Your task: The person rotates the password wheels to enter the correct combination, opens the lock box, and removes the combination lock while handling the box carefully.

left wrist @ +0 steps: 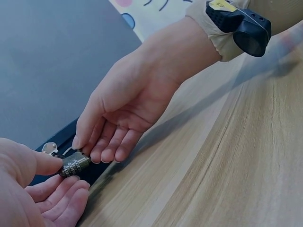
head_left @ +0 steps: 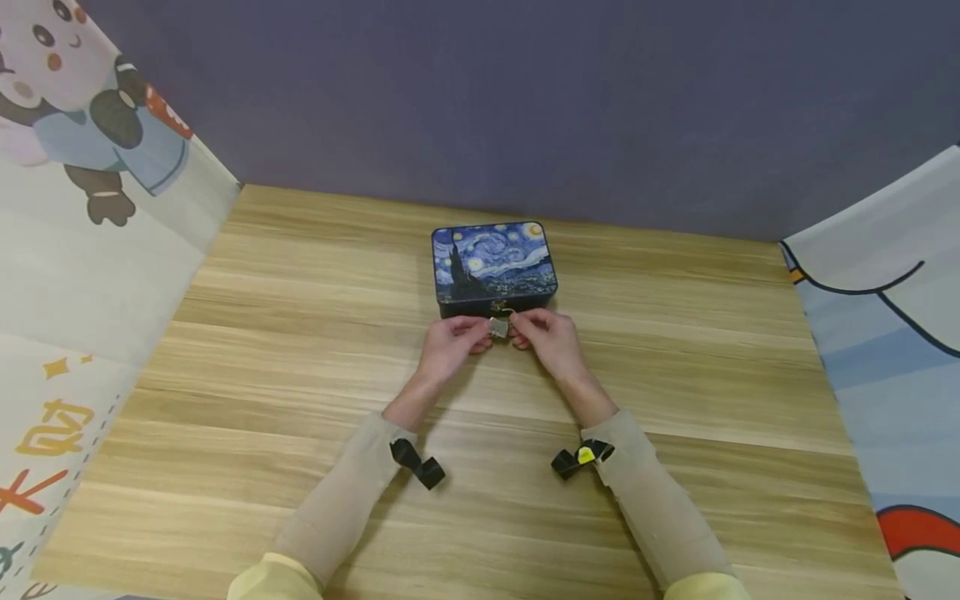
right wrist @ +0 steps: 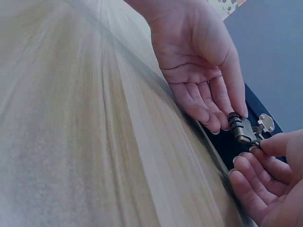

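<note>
A small brass-toned combination padlock (right wrist: 240, 128) with number dials hangs in front of the metal clasp (right wrist: 266, 123) of a dark box (head_left: 495, 258) with a starry-night picture on its lid. My left hand (head_left: 453, 343) pinches the padlock body from the left, its thumb on one face, as the left wrist view shows. From the other side my right hand (head_left: 551, 340) pinches the padlock at its shackle end, thumb against the fingers. In the head view the curved shackle (head_left: 508, 311) shows just below the clasp, partly covered by fingertips.
The box stands on a wood-grain table (head_left: 300, 375), near its back edge. Behind rises a grey-blue wall panel (head_left: 525, 108); printed cartoon panels flank the left (head_left: 97, 250) and right sides. Each wrist wears a black strapped camera (head_left: 416, 462).
</note>
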Action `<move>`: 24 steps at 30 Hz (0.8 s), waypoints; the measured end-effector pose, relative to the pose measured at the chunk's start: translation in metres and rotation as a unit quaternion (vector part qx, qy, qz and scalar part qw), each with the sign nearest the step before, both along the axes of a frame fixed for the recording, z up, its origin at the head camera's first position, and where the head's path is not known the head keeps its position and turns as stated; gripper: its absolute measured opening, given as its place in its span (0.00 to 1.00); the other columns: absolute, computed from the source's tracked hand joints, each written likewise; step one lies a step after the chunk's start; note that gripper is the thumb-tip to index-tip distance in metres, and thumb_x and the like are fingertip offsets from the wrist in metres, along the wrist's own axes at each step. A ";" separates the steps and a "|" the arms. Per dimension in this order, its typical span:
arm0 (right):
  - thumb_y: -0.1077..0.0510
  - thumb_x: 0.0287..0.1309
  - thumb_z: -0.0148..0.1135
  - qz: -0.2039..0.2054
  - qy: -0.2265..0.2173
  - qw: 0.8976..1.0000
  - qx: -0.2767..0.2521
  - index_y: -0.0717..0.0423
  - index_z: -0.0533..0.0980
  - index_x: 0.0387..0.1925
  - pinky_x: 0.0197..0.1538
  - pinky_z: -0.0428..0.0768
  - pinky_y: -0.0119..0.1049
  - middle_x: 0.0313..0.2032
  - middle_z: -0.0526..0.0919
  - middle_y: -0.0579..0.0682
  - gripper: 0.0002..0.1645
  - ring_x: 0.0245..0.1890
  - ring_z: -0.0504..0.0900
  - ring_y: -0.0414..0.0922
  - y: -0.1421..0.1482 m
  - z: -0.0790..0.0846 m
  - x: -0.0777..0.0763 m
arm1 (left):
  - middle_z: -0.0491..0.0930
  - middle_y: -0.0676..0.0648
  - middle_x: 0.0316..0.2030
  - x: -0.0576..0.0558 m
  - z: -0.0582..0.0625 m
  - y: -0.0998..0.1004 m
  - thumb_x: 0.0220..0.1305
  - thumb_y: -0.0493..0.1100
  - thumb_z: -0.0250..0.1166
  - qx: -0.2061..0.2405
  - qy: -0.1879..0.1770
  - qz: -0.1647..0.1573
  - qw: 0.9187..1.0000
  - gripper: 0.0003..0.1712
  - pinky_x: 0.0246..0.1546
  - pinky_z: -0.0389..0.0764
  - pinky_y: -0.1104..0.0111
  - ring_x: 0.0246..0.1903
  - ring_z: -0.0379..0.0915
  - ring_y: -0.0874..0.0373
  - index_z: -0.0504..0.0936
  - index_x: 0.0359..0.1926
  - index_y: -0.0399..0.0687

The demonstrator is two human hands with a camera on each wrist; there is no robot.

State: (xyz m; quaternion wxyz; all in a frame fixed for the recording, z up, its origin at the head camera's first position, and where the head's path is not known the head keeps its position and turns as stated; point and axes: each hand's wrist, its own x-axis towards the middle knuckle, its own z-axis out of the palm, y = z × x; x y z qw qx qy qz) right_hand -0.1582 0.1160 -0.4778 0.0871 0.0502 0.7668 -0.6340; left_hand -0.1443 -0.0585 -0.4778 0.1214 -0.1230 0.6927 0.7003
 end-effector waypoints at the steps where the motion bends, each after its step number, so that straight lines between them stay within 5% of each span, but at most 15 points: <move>1: 0.60 0.70 0.65 -0.001 0.000 1.000 -0.002 0.74 0.83 0.46 0.33 0.87 0.27 0.33 0.88 0.62 0.16 0.25 0.84 0.38 0.000 0.000 0.000 | 0.87 0.30 0.44 0.000 0.001 0.000 0.70 0.36 0.67 0.001 -0.001 -0.001 1.000 0.16 0.43 0.89 0.67 0.34 0.87 0.55 0.83 0.52 0.27; 24: 0.64 0.69 0.66 -0.003 0.049 0.998 -0.033 0.74 0.82 0.44 0.36 0.88 0.29 0.30 0.88 0.51 0.13 0.27 0.86 0.38 0.004 0.006 0.007 | 0.87 0.32 0.45 0.002 0.001 -0.006 0.69 0.35 0.68 0.031 0.010 -0.042 0.999 0.16 0.46 0.89 0.65 0.35 0.87 0.57 0.83 0.53 0.27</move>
